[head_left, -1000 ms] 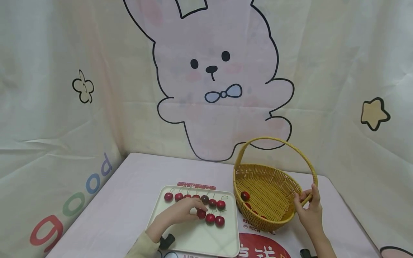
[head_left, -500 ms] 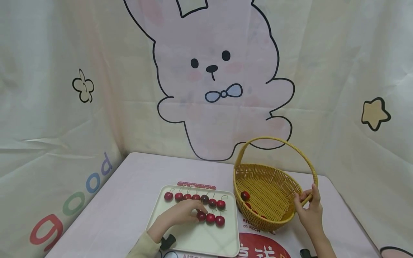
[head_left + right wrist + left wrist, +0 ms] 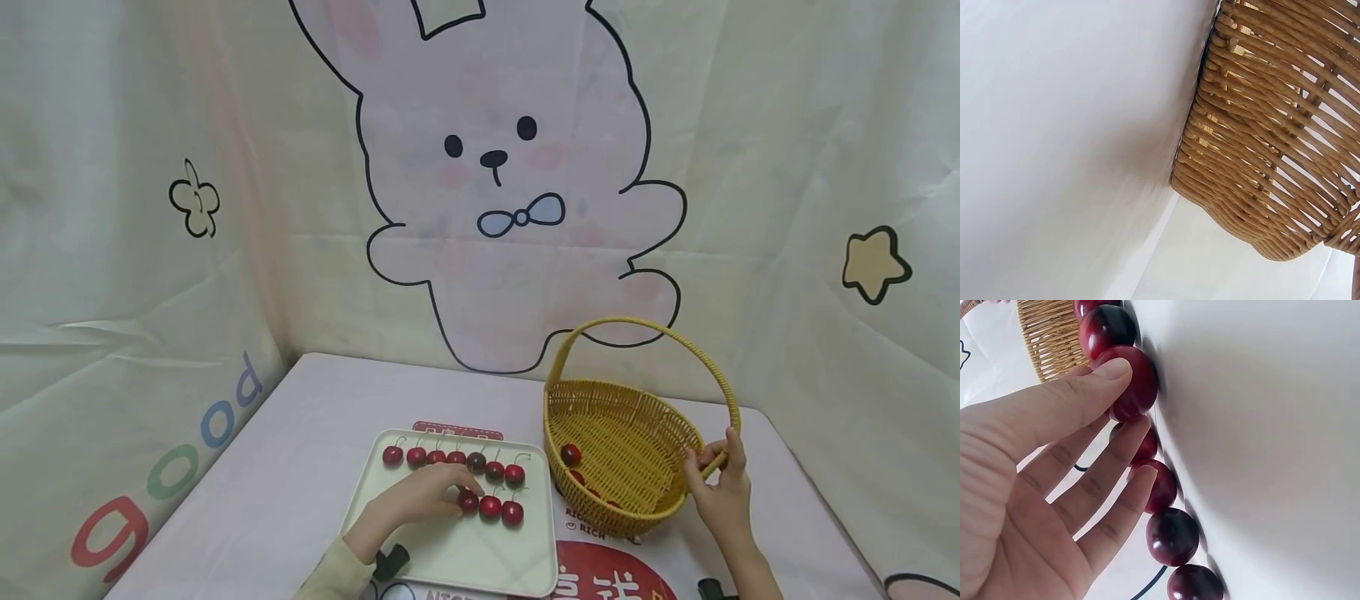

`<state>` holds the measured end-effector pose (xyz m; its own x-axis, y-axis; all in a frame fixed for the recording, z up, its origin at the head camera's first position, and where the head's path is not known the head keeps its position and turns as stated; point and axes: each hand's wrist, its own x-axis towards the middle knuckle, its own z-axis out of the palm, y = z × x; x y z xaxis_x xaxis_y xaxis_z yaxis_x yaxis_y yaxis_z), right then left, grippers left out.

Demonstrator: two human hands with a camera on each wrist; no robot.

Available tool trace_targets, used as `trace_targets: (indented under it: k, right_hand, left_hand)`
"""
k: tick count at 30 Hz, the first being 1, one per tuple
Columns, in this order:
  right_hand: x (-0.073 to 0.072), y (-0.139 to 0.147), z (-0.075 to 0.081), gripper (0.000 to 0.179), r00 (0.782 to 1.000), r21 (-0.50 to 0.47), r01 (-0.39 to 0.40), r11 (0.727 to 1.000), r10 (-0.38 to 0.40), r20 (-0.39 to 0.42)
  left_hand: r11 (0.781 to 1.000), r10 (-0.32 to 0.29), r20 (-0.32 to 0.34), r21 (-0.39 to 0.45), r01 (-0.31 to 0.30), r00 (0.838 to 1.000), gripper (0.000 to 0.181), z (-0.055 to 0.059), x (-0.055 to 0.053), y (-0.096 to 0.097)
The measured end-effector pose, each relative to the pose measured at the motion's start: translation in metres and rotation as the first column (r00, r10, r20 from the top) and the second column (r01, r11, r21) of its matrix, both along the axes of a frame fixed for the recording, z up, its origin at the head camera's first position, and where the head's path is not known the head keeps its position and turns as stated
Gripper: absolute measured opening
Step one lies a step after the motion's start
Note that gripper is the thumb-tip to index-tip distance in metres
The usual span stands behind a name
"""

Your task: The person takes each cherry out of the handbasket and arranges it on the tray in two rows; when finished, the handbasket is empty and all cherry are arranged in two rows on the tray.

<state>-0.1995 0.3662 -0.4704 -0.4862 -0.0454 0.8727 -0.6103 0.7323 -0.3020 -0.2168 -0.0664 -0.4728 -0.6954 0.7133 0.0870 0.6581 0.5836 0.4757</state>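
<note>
Head cam: soft, even light is covering backdrop [image 3: 787, 125] behind basket [image 3: 637, 450]. L wrist cam: cherries [image 3: 1172, 537] nr basket are showing sm. glossy highlights; soft grey shadow is spreading over tray [image 3: 1272, 456]. R wrist cam: tabletop [image 3: 1072, 125] beside basket is blurring, w/ diffuse shadow.

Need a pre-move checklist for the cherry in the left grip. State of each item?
1. Left grip on the front-row cherry: ok, thumb on it, pinched.
2. Gap to the neighbouring cherry: not ok, none visible.
3. Cherry lifted off the tray: cannot tell.
4. Right grip on the basket: ok, holds the foot of its handle.
5. Basket opening uncovered: ok, handle arches above, bare weave shows inside.
6. Tray and basket apart: cannot tell, edges too close.
</note>
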Motion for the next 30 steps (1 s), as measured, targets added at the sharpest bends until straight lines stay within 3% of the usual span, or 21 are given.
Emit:
trace_targets:
  k: [14,20,30]
  right_hand:
    - [-0.002,0.001,0.000,0.059,1.000,0.004,-0.006,1.000,0.006,-0.016]
    - [-0.003,0.002,-0.001,0.059,1.000,0.004,-0.002,1.000,0.002,-0.025]
    - [-0.002,0.001,-0.003,0.059,1.000,0.000,0.006,1.000,-0.006,-0.021]
  left_hand:
    - [1.000,0.027,0.011,0.011,-0.027,1.000,0.029,0.002,-0.002,0.002]
    - [0.999,-0.019,-0.008,0.042,0.019,1.000,0.024,0.008,-0.006,0.008]
    - [0.992,-0.059,0.031,0.115,0.055,0.998,0.026,0.019,-0.015,0.030]
